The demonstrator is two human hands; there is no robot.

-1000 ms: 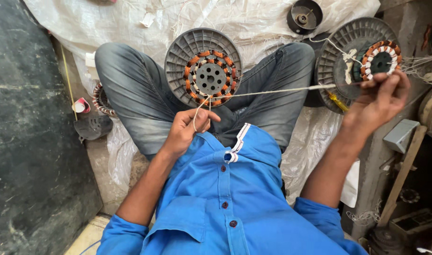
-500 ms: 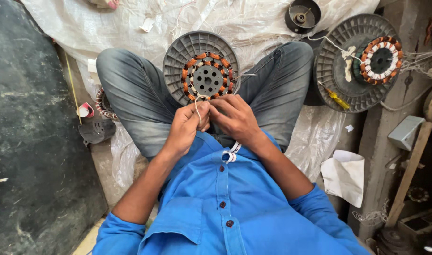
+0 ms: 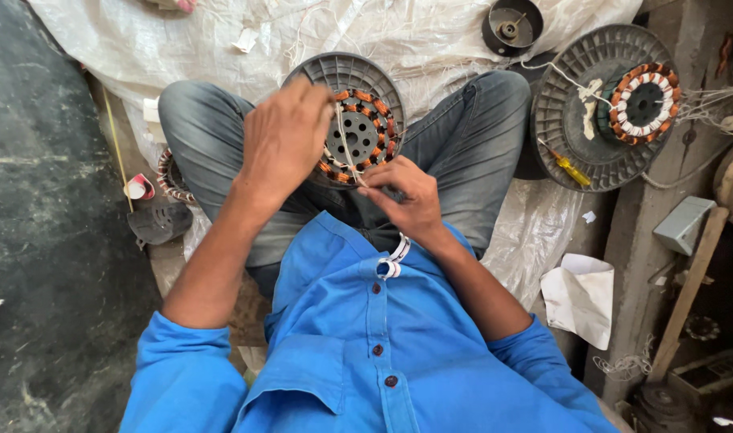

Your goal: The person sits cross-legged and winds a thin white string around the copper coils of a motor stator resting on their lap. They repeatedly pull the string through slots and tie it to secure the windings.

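White plastic sheeting (image 3: 430, 40) is spread over the floor beyond the hands, with dark ground lying well to the left of them. Just outside the left hand a small red-and-white cup (image 3: 139, 188) and a dark metal part (image 3: 159, 221) are seen. The left hand (image 3: 282, 140) is raised over a grey motor housing (image 3: 334, 68) resting in the lap, its fingers closed on a pale cord (image 3: 344, 144) that is pulled taut. The cord runs down across the orange coil ring (image 3: 365, 132) to the right hand (image 3: 410, 196), which is pinched shut on its lower end, touching the ring's near edge. If the cord were pulled too hard it could snap or cut into the copper windings; a slack grip could let the tie loosen. Well to the right, a second housing (image 3: 591, 104) with a screwdriver (image 3: 571, 168) is seen, and crumpled paper (image 3: 579, 297).
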